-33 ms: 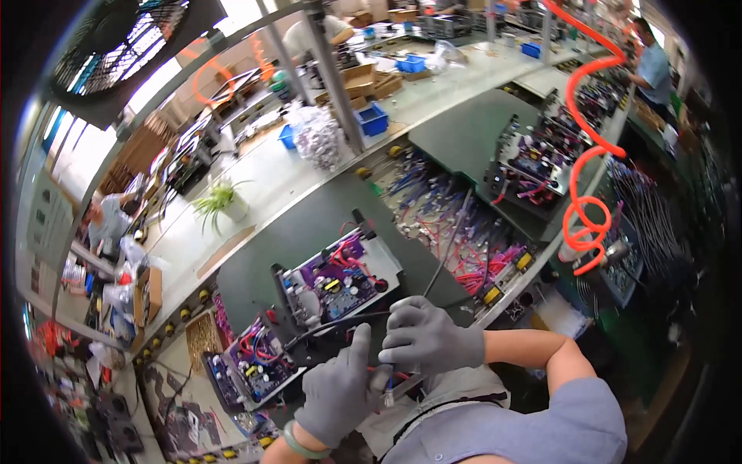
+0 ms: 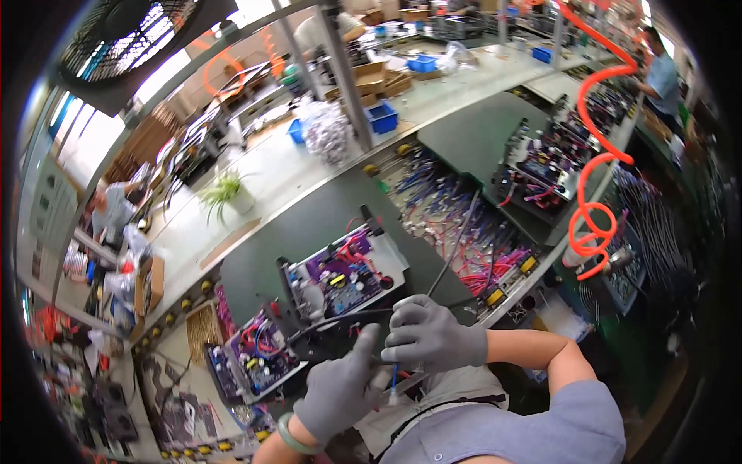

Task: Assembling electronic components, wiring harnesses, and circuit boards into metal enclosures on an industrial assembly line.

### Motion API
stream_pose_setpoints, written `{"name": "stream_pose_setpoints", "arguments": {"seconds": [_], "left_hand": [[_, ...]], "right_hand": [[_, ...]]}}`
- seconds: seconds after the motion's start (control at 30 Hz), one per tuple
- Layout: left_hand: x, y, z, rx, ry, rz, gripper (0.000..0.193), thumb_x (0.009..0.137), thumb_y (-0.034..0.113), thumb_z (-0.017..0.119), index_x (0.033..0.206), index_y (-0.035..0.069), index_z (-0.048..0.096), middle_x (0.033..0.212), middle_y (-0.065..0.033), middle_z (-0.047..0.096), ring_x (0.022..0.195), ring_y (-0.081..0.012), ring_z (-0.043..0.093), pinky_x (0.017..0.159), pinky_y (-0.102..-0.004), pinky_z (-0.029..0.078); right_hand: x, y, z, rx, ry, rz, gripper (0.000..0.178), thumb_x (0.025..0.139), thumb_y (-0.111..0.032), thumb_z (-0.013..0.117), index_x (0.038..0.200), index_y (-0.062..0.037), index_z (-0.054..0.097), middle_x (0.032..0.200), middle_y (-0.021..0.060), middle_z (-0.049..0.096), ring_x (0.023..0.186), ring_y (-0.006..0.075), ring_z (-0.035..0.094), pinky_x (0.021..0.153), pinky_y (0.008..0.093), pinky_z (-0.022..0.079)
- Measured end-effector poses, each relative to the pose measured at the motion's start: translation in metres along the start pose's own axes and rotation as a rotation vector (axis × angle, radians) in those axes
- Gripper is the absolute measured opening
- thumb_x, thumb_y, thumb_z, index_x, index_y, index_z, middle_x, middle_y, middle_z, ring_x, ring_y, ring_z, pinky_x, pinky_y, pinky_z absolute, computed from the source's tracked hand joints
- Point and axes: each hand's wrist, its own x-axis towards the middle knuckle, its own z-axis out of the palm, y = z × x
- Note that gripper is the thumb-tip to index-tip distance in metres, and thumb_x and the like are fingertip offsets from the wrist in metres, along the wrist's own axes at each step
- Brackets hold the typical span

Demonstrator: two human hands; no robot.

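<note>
Both my hands wear grey gloves and meet close together above my lap, at the near edge of the work board. My left hand (image 2: 340, 390) is closed, its thumb raised, with the fingertips hidden behind the glove. Beside it, my right hand (image 2: 434, 338) has its fingers curled inward; what they grip is hidden. A black panel (image 2: 328, 334) reaches from the left toward my right fist. From that fist's upper side a black cable (image 2: 444, 267) runs away to the wire tray. Below the hands hangs a blue wire (image 2: 394, 377) with a pale connector.
Two open chassis with circuit boards, one farther (image 2: 344, 274) and one nearer left (image 2: 259, 356), sit by the green board (image 2: 255, 267). Loose wires fill a tray (image 2: 433, 201) at right. An orange coiled hose (image 2: 583, 174) hangs there. A potted plant (image 2: 228, 193) stands beyond; co-workers sit farther off.
The whole view has shifted slightly. My left hand has tilted a little and more of the blue wire shows below the hands. My right hand stays nearly in place.
</note>
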Motion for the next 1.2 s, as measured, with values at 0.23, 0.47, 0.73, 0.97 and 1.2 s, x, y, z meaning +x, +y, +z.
{"name": "stream_pose_setpoints", "arguments": {"seconds": [0.23, 0.47, 0.73, 0.97, 1.2], "left_hand": [[0.014, -0.009, 0.013, -1.101, -0.248, -0.183, 0.066, 0.096, 0.013, 0.061, 0.152, 0.001, 0.028, 0.115, -0.0080, 0.060, 0.100, -0.0102, 0.058, 0.082, -0.0269, 0.051], [0.034, -0.005, -0.042, -0.572, -0.006, 0.218, 0.058, 0.090, 0.002, 0.058, 0.146, 0.001, 0.040, 0.077, -0.0072, 0.064, 0.070, -0.0150, 0.064, 0.066, -0.0315, 0.051], [0.091, -0.045, -0.067, -0.116, 0.343, 0.173, 0.036, 0.088, 0.008, 0.062, 0.123, 0.011, 0.064, 0.073, -0.0144, 0.068, 0.063, -0.0308, 0.067, 0.062, -0.0366, 0.053], [0.134, -0.038, -0.016, 0.354, 0.405, 0.193, 0.026, 0.085, 0.022, 0.064, 0.110, 0.013, 0.066, 0.114, -0.0108, 0.063, 0.110, -0.0318, 0.059, 0.091, -0.0477, 0.046], [0.155, -0.031, 0.004, 0.389, 0.333, 0.185, 0.013, 0.089, 0.019, 0.060, 0.098, 0.012, 0.066, 0.088, -0.0096, 0.061, 0.084, -0.0311, 0.065, 0.070, -0.0438, 0.052]], "right_hand": [[0.006, 0.010, 0.006, -0.068, -0.216, -0.076, 0.023, 0.075, -0.022, 0.070, 0.095, -0.0142, 0.066, 0.090, 0.0003, 0.062, 0.097, 0.0242, 0.060, 0.087, 0.0409, 0.050], [-0.004, 0.051, -0.036, 0.131, -0.215, 0.225, 0.061, 0.077, -0.021, 0.078, 0.132, -0.0098, 0.054, 0.111, 0.0126, 0.065, 0.102, 0.0353, 0.064, 0.083, 0.0451, 0.051], [0.006, 0.107, -0.066, 0.307, -0.304, 0.511, 0.035, 0.088, -0.009, 0.069, 0.121, -0.0054, 0.061, 0.082, 0.0140, 0.065, 0.072, 0.0283, 0.065, 0.070, 0.0334, 0.053], [0.013, 0.133, -0.049, -0.220, -0.200, 0.214, 0.026, 0.081, -0.015, 0.073, 0.105, -0.0100, 0.065, 0.080, 0.0088, 0.066, 0.071, 0.0304, 0.066, 0.060, 0.0408, 0.051], [0.018, 0.120, -0.049, -0.358, -0.225, 0.122, 0.029, 0.079, -0.018, 0.075, 0.105, -0.0078, 0.066, 0.080, 0.0065, 0.067, 0.068, 0.0261, 0.066, 0.058, 0.0369, 0.052]]}}
